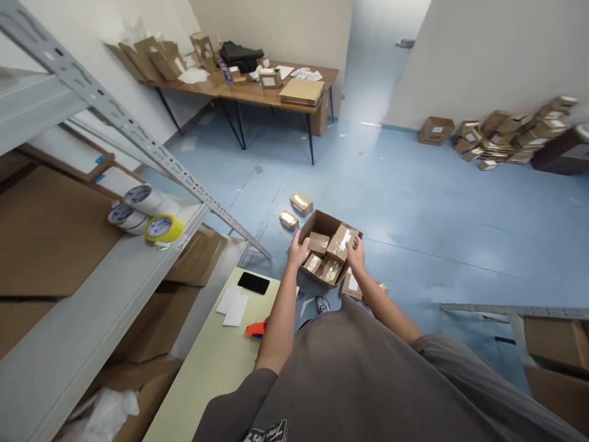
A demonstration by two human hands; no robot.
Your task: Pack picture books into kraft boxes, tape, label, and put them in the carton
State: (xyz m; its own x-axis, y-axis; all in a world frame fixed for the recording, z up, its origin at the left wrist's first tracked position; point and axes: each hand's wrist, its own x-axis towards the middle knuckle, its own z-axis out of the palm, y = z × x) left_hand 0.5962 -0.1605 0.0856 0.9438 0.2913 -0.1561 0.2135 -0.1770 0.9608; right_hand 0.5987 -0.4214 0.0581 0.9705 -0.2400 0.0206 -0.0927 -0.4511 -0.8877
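An open cardboard box (pixel 327 217) is in front of me, with several smaller taped boxes inside. My left hand (pixel 298 250) is closed on its left wall, fingers bent over the rim. At the opposite side, my right hand (pixel 355 253) grips the right edge with curled fingers, right beside the largest taped box (pixel 343 242) inside. That box sits higher than the others, and whether my right fingers also touch it is unclear. Lower in the open box are a brown small box (pixel 318 242) and others with shiny tape.
Two small taped boxes (pixel 301 203) lie on the blue floor (pixel 414 227) beyond. Another box (pixel 351 286) is near my feet. A pale table (pixel 197 368) at left bears a black phone (pixel 254 283) and white papers. Metal shelving (pixel 151 147) rises on the left; boxes (pixel 510 138) are piled far right.
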